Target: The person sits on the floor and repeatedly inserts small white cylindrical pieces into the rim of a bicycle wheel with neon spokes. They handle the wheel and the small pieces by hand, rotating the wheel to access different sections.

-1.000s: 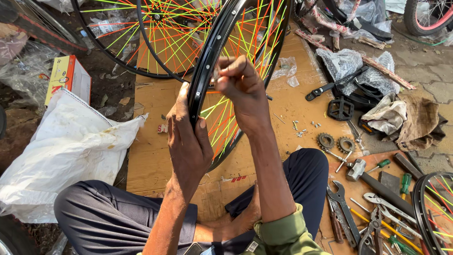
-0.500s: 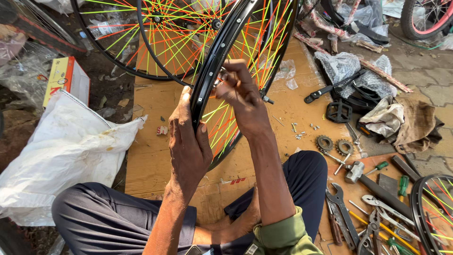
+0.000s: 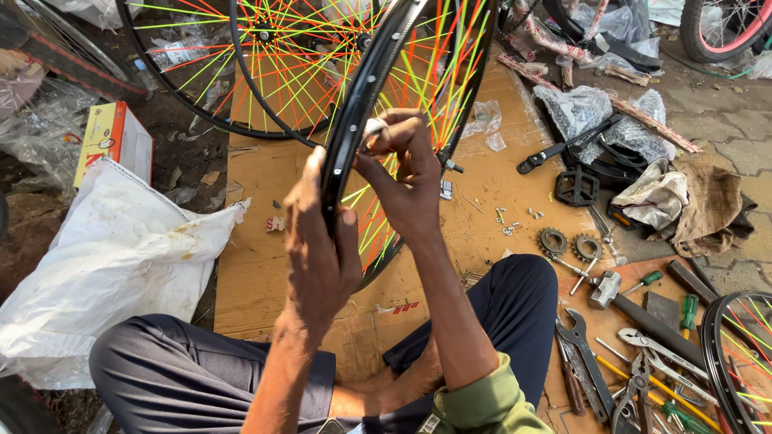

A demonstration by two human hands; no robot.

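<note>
Both hands are on the rim (image 3: 378, 88), which stands upright before my knees: my left hand (image 3: 322, 241) is clamped around it at seven o'clock, and my right hand (image 3: 406, 173) pinches a small fitting against its inner face. I should brace the rim firmly and turn with fingertips only, clear of the spokes (image 3: 418, 72) at twelve.

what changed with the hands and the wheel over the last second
Little changed. The right hand stays at the black rim, its fingers now curled tighter over a small pale part at the rim's inner face. The left hand keeps its grip on the rim lower down. The wheel remains upright, and the tools on the ground lie as before.
</note>
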